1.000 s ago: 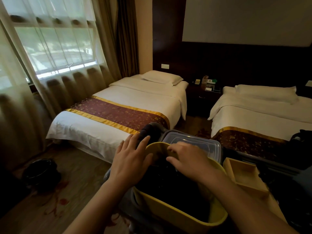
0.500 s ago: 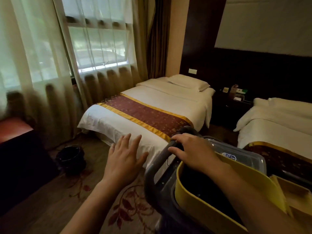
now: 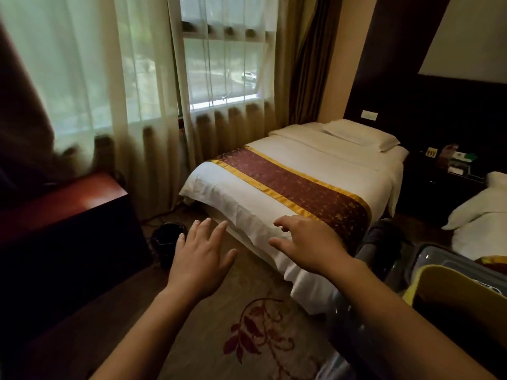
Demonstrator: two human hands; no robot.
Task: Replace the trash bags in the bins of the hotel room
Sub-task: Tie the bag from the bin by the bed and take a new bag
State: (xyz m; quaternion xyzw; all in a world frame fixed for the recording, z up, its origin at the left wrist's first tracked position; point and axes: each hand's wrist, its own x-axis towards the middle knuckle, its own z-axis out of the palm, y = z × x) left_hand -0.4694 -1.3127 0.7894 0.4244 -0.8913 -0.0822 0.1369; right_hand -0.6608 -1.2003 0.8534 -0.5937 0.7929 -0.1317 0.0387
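Observation:
A small black trash bin (image 3: 166, 242) stands on the carpet between the dark cabinet and the foot of the near bed, under the curtain. My left hand (image 3: 201, 256) hovers with fingers spread, just right of the bin, holding nothing. My right hand (image 3: 307, 242) is stretched out over the corner of the bed, fingers loosely bent, empty. At the lower right sits the housekeeping cart with a yellow bin (image 3: 455, 303) lined in black and a dark handle (image 3: 380, 242).
A bed (image 3: 274, 193) with white linen and a maroon-and-gold runner fills the middle. A dark red-topped cabinet (image 3: 63, 223) stands at the left. Sheer curtains (image 3: 131, 86) cover the window. A second bed (image 3: 482, 223) and a nightstand lie at the right. Patterned carpet (image 3: 241, 330) runs below.
The view has swung left toward the window and floor bin. My right hand has let go of the cart handle and moved out over the bed; my left hand stays spread.

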